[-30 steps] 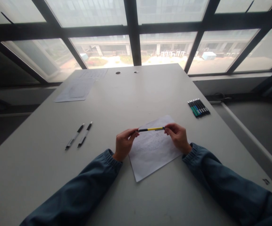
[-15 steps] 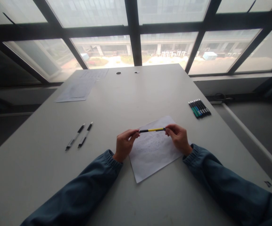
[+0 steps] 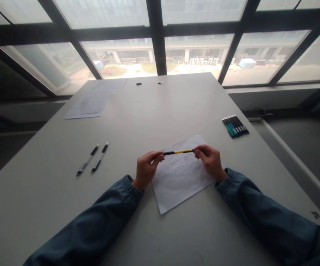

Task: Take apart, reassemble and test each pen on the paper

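A yellow and black pen (image 3: 179,151) is stretched level between my two hands, above a sheet of paper (image 3: 173,197) covered in part with small marks. My left hand (image 3: 148,165) pinches its black end between thumb and fingers. At the opposite end, near the clip, my right hand (image 3: 209,159) has closed its thumb and fingers on it. The pen's extreme ends are hidden by my fingertips.
Two white and black pens, one (image 3: 87,160) beside the other (image 3: 100,158), lie left of my hands. Several pens (image 3: 235,126) in green, blue and black form a row near the table's (image 3: 137,122) right edge. Papers (image 3: 87,103) lie at the far left, before the windows.
Both hands keep their hold on the pen, which looks turned slightly about its length. The whole view has shifted a little.
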